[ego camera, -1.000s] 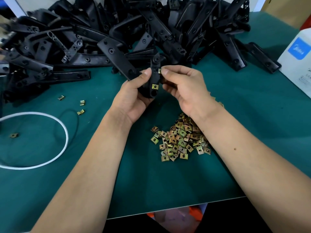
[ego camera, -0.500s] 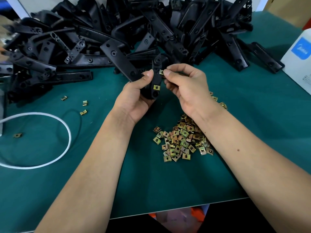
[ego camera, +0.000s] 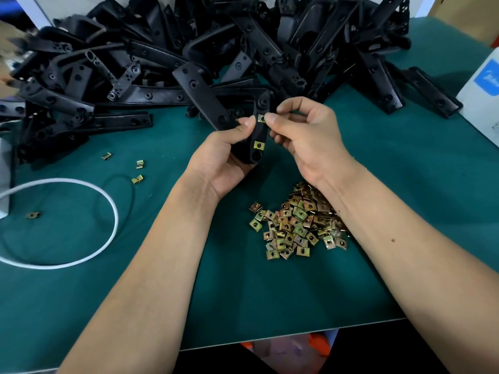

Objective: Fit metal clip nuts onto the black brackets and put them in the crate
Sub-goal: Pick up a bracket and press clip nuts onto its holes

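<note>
My left hand (ego camera: pixel 229 155) grips a black bracket (ego camera: pixel 201 97) above the green table, thumb on its front face. One brass clip nut (ego camera: pixel 258 144) sits fitted low on the bracket's narrow arm. My right hand (ego camera: pixel 310 139) pinches a second clip nut (ego camera: pixel 261 118) against the same arm, higher up, between thumb and forefinger. A heap of loose clip nuts (ego camera: pixel 294 225) lies on the mat under my right wrist. No crate shows in this view.
A large pile of black brackets (ego camera: pixel 243 44) fills the back of the table. A few stray clip nuts (ego camera: pixel 139 171) and a white cable loop (ego camera: pixel 105 201) lie at the left. A white box (ego camera: pixel 483 90) stands at the right edge. The table's front edge (ego camera: pixel 297 337) runs below my arms.
The second clip nut has slid further onto the bracket arm under my right thumb. Both hands stay in nearly the same place.
</note>
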The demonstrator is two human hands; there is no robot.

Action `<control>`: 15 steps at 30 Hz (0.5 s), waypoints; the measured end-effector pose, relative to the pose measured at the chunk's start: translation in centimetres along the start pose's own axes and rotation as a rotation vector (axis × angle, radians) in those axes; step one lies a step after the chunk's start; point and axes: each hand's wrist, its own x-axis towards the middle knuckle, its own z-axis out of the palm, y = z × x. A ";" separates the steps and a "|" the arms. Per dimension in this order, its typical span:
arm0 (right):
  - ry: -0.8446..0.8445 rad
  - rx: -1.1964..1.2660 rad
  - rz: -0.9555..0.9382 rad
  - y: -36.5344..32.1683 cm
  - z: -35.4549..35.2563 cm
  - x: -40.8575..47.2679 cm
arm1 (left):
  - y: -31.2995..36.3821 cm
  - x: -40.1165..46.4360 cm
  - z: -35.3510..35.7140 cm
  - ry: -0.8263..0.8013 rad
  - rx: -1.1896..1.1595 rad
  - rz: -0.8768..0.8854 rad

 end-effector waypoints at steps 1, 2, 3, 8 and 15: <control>-0.016 -0.026 -0.003 0.0 -0.2 0.1 | 0.1 -0.1 0.1 -0.004 0.002 -0.006; -0.033 -0.045 -0.003 -0.1 -0.4 0.2 | 0.1 -0.1 0.2 -0.004 0.007 -0.011; -0.050 -0.054 -0.001 -0.1 -0.6 0.3 | 0.1 -0.2 0.3 -0.004 0.010 -0.018; -0.125 -0.043 -0.004 -0.1 -1.1 0.5 | 0.4 -0.1 0.0 -0.033 -0.013 -0.053; -0.060 0.002 0.053 -0.9 -0.6 0.1 | -0.5 0.0 1.2 0.039 0.007 0.091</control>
